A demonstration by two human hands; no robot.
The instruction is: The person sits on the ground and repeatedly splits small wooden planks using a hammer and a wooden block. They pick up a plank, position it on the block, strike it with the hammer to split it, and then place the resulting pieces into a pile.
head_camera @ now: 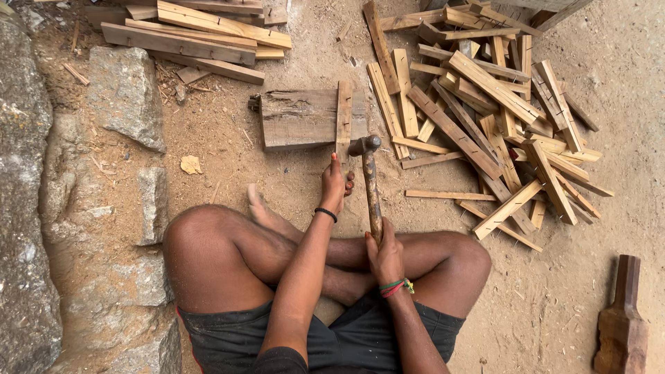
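The slat (343, 121) lies across the right end of the block (305, 118), its long axis running straight away from the person. The left hand (334, 183) is closed on its near end, just off the block's near edge. The right hand (385, 256) is clamped low on the hammer (370, 187) handle; the head hovers just right of the slat, beside the block's right near corner.

Single head cam, looking steeply down from close above crossed legs onto the sandy dirt ground (291, 173).
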